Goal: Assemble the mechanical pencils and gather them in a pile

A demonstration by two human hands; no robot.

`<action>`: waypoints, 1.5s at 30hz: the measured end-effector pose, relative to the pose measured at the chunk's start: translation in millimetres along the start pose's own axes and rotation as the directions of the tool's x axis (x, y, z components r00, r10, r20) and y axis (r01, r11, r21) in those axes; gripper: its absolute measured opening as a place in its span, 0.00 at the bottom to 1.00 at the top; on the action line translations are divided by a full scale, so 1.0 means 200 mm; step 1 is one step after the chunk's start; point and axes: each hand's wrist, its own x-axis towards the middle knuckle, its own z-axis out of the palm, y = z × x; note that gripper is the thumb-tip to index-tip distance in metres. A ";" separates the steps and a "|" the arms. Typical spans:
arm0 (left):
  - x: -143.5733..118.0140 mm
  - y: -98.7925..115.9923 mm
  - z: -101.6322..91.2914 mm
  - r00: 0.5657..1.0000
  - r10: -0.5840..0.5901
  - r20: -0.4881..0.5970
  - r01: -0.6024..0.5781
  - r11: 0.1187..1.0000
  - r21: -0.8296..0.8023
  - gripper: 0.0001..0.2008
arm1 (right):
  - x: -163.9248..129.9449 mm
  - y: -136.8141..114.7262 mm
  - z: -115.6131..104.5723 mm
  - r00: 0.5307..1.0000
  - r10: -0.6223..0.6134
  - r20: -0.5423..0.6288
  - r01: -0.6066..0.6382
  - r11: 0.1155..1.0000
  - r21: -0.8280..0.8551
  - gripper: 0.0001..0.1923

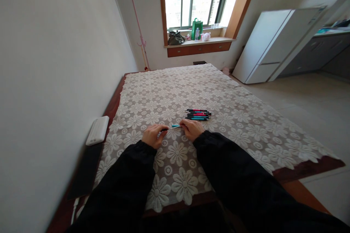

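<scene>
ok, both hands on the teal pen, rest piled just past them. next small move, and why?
Probably lay the teal pen down with the pile of pens. The left hand and right hand pinch it at opposite ends, level, low over the lace tablecloth. The pile lies just beyond the right hand, pens parallel. Whether the pen is fully assembled is too small to tell.

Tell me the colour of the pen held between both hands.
Teal, with a dark tip, as the head view shows: the pen spans the left hand and right hand.
</scene>
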 end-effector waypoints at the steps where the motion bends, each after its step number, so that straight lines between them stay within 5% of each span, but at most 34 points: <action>1: 0.00 0.00 0.00 1.000 0.005 0.009 -0.005 1.000 -0.006 0.09 | 0.00 0.00 0.00 1.000 0.002 0.004 -0.002 1.000 -0.001 0.09; 11: 0.00 -0.01 -0.01 0.988 0.077 0.132 -0.081 0.996 0.026 0.20 | 0.00 0.00 0.00 1.000 0.002 0.020 -0.002 1.000 0.003 0.09; 16: 0.00 -0.01 -0.01 0.994 0.010 0.106 -0.014 0.999 0.036 0.25 | 0.00 -0.01 -0.01 1.000 0.005 0.010 -0.005 1.000 -0.008 0.09; 22: 0.00 -0.02 0.02 0.987 -0.160 0.002 0.160 0.987 -0.022 0.10 | -0.01 -0.01 -0.01 0.998 -0.059 0.035 0.060 0.998 -0.011 0.09; 26: 0.00 -0.05 0.04 0.978 -0.209 0.009 0.209 0.974 -0.091 0.10 | -0.01 0.00 0.01 0.989 -0.144 0.035 0.145 0.989 -0.010 0.08; 37: 0.01 -0.01 0.01 0.996 0.088 -0.025 -0.088 0.996 -0.005 0.06 | -0.01 -0.01 0.00 0.986 -0.166 0.021 0.166 0.986 -0.020 0.05; 45: 0.00 -0.01 0.01 0.999 0.041 0.016 -0.041 0.999 0.033 0.03 | -0.01 -0.02 -0.01 0.978 -0.204 0.047 0.206 0.977 -0.048 0.04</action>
